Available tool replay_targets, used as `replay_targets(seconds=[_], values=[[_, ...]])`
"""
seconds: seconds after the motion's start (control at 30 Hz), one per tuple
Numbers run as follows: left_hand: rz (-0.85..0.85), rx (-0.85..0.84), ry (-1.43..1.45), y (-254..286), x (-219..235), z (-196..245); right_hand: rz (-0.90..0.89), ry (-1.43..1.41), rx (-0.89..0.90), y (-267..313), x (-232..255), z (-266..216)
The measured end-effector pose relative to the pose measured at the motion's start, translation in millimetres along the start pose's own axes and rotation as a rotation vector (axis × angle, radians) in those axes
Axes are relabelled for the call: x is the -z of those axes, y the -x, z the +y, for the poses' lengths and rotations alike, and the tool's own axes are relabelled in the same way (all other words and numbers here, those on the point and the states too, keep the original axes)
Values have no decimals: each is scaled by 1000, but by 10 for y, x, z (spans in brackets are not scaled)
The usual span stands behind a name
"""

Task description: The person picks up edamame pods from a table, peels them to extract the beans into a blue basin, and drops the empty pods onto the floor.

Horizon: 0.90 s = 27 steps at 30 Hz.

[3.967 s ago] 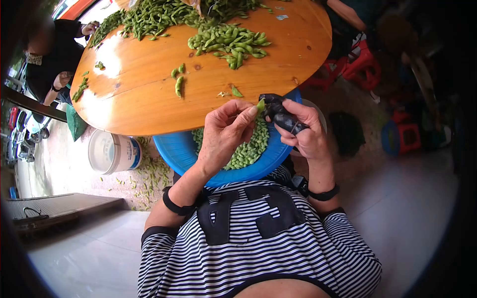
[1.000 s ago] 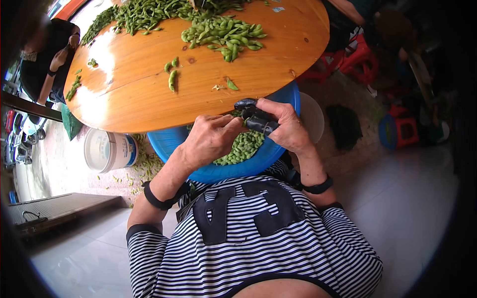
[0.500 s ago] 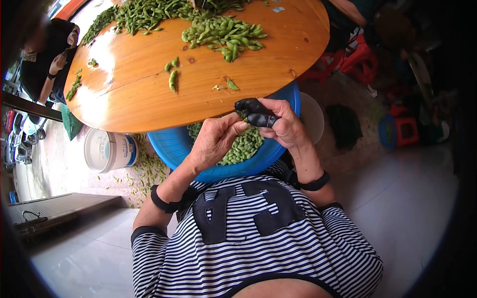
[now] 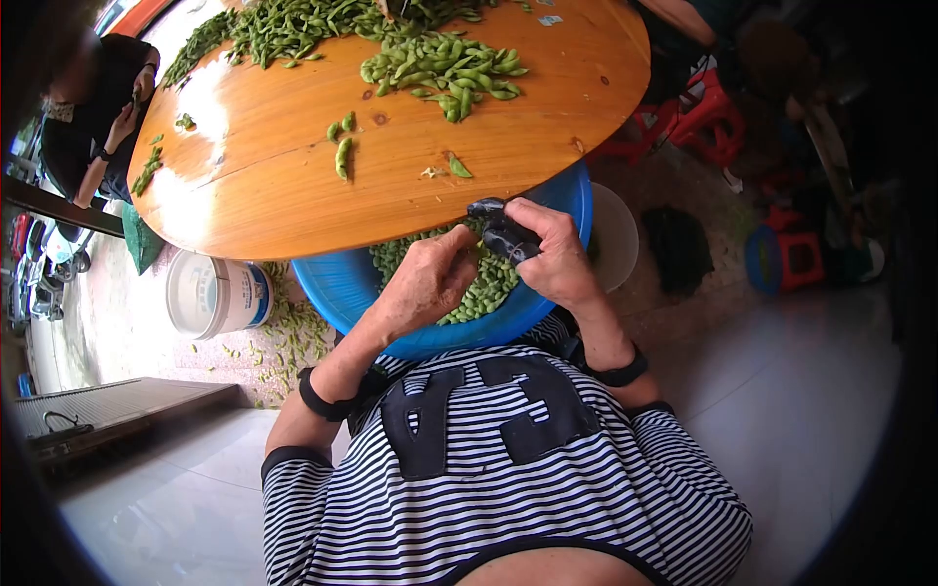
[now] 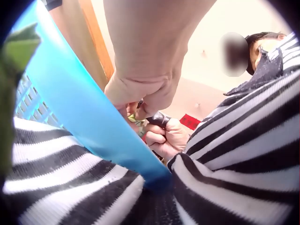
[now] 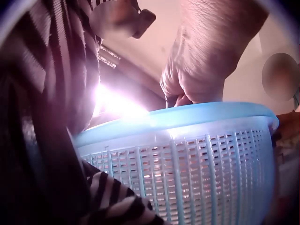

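The left hand (image 4: 425,278) is bent over the blue basket (image 4: 322,303), its thumb and forefinger tips drawn together. Close to it, the right hand (image 4: 557,259) has black coverings on some fingers, curled toward the thumb. In the left wrist view, the left hand (image 5: 143,89) and right hand (image 5: 166,138) meet around a small green pod (image 5: 136,123), mostly hidden by fingers. Shelled green beans (image 4: 484,293) lie in the basket beneath. Only the back of the right hand (image 6: 197,70) shows above the basket rim (image 6: 201,112) in the right wrist view.
On the wooden table (image 4: 264,166) are heaped green pods (image 4: 445,68) and a few loose ones (image 4: 343,156). A white bucket (image 4: 210,298) stands left, a pale round container (image 4: 614,239) right. Another person (image 4: 93,117) sits at left; red stools (image 4: 708,122) stand right.
Since half a second ago, the left hand's fingertips have drawn slightly back from the black-covered fingers, which have tilted downward. Compared with the oldest frame, both hands are lower and further left.
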<state>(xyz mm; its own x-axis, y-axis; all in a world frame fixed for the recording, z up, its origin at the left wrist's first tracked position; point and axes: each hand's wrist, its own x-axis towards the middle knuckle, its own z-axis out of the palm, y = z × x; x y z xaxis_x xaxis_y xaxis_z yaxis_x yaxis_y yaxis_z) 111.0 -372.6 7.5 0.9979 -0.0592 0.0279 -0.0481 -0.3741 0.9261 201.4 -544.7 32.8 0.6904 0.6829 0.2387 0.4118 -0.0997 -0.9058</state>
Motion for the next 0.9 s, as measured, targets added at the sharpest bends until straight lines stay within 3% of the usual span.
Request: replay_targets(seconds=[0.07, 0.17, 0.23, 0.37, 0.47, 0.53, 0.57, 0.63, 0.67, 0.77, 0.83, 0.87, 0.9], values=[[-22, -98, -169, -1, -2, 2, 32, 57, 15, 5, -9, 23], [-49, 44, 24, 18, -12, 56, 19, 39, 6, 4, 40, 23], [53, 106, 296, 16, -50, 90, -35, 70, -15, 12, 67, 24], [83, 99, 232, 14, -69, 84, -19, 110, -4, 33, 19, 2], [103, -3, 117, 13, -63, 143, 22, 91, 39, 54, 9, 55], [-10, 137, 249, 22, -27, 185, -37, -92, -78, 71, 27, 79], [-9, 137, 249, 22, -27, 174, -37, -92, -78, 80, 56, 77], [-10, 229, 495, 18, -33, 145, -95, -512, -263, 94, 118, 56], [-10, 229, 495, 18, -32, 164, -95, -512, -263, 90, 122, 33], [38, 173, 478, 18, -44, 209, -35, -472, -223, 74, 97, -31], [140, 8, 92, 14, -71, 173, 21, -230, -165, 69, 43, -60], [141, 8, 92, 5, -75, 178, 20, -230, -165, 67, 29, -72], [179, -101, -6, -8, -73, 185, 25, -196, -162, 66, 15, -82]])
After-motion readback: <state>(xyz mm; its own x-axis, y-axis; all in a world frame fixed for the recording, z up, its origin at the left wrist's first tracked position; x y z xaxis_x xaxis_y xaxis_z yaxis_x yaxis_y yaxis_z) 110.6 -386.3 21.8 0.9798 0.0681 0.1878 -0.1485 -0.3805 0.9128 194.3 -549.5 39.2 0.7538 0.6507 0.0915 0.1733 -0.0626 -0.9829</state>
